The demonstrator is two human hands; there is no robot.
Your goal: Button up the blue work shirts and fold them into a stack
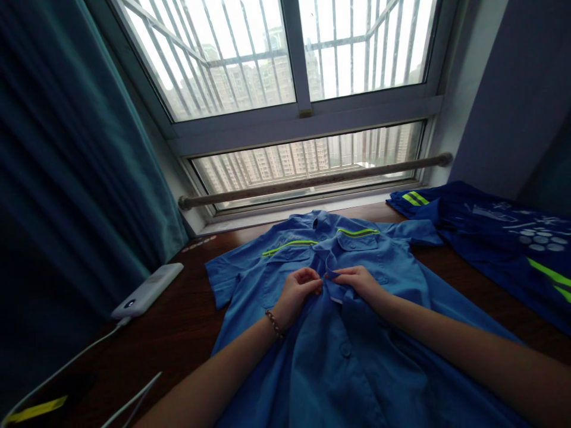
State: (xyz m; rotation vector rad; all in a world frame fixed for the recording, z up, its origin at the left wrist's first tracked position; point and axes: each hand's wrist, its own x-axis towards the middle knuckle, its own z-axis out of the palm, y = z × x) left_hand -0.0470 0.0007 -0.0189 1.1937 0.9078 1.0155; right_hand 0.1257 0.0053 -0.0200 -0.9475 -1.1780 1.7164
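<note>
A blue short-sleeved work shirt (357,351) with yellow-green reflective stripes lies front-up on a dark wooden table (178,321), collar toward the window. My left hand (297,294), a bead bracelet on its wrist, pinches the left edge of the shirt's front opening at chest height. My right hand (359,282) pinches the facing edge right beside it. The fingertips of both hands nearly meet over the placket. A blue button (345,349) shows lower down the front.
A white power bank (147,290) with a cable lies at the left of the table by a teal curtain (66,178). Dark blue garments (504,238) with reflective stripes are stacked at the right. A barred window (294,101) and rail stand behind.
</note>
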